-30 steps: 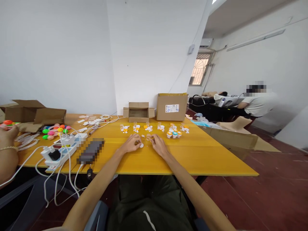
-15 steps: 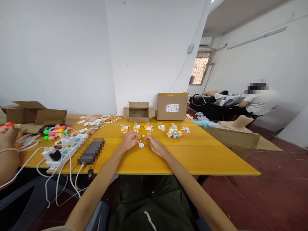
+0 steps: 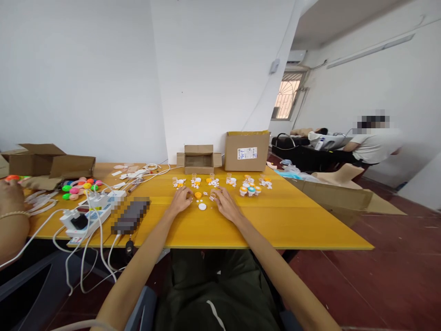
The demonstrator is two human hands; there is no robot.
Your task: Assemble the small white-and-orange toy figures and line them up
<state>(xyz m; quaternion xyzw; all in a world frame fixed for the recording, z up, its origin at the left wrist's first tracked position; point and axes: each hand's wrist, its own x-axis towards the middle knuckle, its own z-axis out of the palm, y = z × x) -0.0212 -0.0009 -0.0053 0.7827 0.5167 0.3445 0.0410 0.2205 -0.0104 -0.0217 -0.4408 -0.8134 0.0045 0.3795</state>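
Note:
My left hand (image 3: 181, 200) rests on the yellow table with its fingers slightly curled and apart, nothing visible in them. Just right of it lie a round orange part (image 3: 198, 195) and a few tiny white pieces (image 3: 199, 201). A white disc (image 3: 202, 207) lies flat in front of these, between my hands. My right hand (image 3: 223, 203) has its fingertips on a small clear cup (image 3: 212, 196), partly covered by the fingers. Beside that cup is a small white part (image 3: 206, 193) with dark marks.
Behind my hands runs a row of small part piles (image 3: 213, 182) with clear cups. Assembled jars with orange and blue lids (image 3: 251, 190) stand at right. Farther back are an open carton (image 3: 199, 161) and a taller box (image 3: 246, 152). At left are a power strip (image 3: 94, 218), cables, a phone-like object (image 3: 131, 216) and another person's arm (image 3: 12, 220).
My left hand has drawn back to the left, uncovering the orange part. My right hand has shifted slightly, and the clear cup at its fingertips shows more plainly.

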